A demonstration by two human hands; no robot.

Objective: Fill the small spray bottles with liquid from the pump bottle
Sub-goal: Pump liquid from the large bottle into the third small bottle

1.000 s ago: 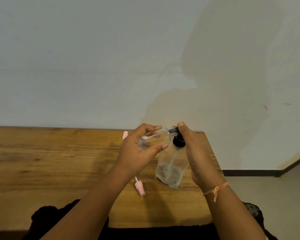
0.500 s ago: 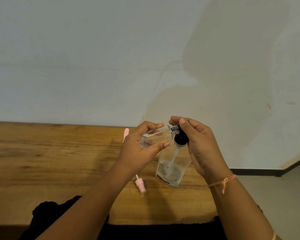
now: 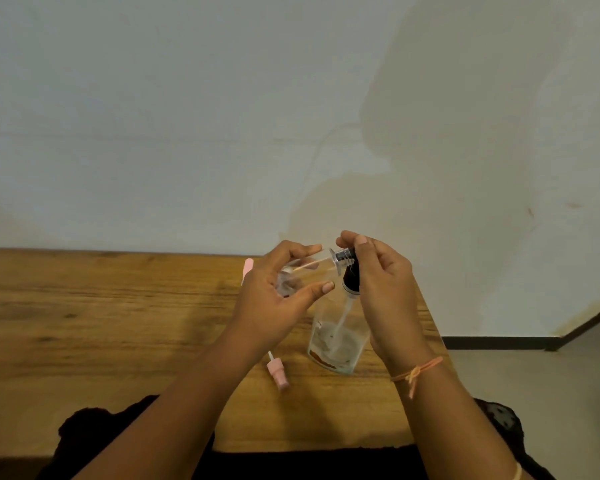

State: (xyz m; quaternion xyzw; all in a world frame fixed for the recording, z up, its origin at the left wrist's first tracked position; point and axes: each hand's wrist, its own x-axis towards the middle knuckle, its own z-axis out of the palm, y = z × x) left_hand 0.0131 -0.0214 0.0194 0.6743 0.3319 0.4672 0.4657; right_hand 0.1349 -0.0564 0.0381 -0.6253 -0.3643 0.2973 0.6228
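Observation:
A clear pump bottle [image 3: 336, 341] with a black pump head [image 3: 350, 277] stands on the wooden table [image 3: 101, 323], a little liquid at its bottom. My left hand [image 3: 274, 299] holds a small clear spray bottle [image 3: 302, 271] on its side, its mouth against the pump nozzle. My right hand [image 3: 381, 282] is curled over the pump head, forefinger on top. A pink spray cap [image 3: 278, 372] with its tube lies on the table below my left wrist. A pink piece [image 3: 247, 268] shows behind my left hand.
The table's right edge [image 3: 430, 317] runs just right of the pump bottle, with floor beyond. A white wall rises behind the table. Dark clothing lies along the near table edge.
My right hand rose from the side of the pump bottle and curled over the pump head. The left hand kept the small bottle at the nozzle.

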